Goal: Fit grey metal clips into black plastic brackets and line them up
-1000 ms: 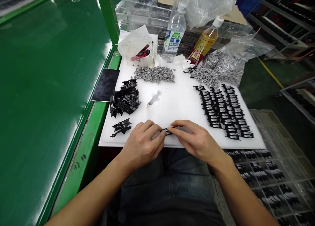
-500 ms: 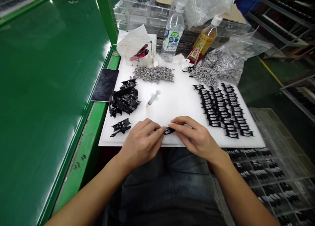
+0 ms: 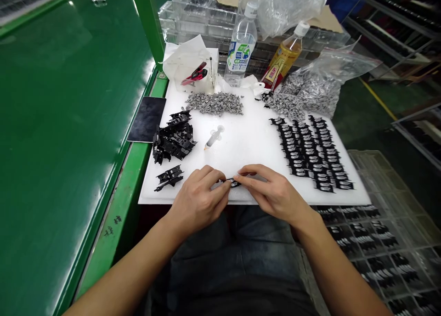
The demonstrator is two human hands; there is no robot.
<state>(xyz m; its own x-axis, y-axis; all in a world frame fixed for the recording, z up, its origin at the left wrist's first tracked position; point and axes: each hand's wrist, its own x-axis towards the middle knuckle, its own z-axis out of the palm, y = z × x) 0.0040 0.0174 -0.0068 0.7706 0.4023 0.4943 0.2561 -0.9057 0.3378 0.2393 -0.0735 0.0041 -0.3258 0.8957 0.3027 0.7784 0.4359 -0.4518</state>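
On a foam board [image 3: 248, 157], a syringe [image 3: 214, 138] near the middle; left of it, a heap of plastic parts [image 3: 174, 139]; right of it, rows of clipped parts [image 3: 312, 153]; behind it, a pile of metal clips [image 3: 214, 104]. Beyond the far edge, a water bottle [image 3: 241, 47] and a plastic bag [image 3: 327, 81]. At the near edge, a small plastic part [image 3: 234, 183] between the left hand [image 3: 198, 205] and the right hand [image 3: 274, 192].

The bare left forearm [image 3: 127, 272] rises from about 7 o'clock and the bare right forearm [image 3: 341, 274] from about 5 o'clock, both wrists bent slightly inward. The left hand [image 3: 198, 203] and right hand [image 3: 274, 194], backs upward, angle toward each other just below centre, their curled fingertips [image 3: 222, 188] almost meeting in a close, two-handed pinch.
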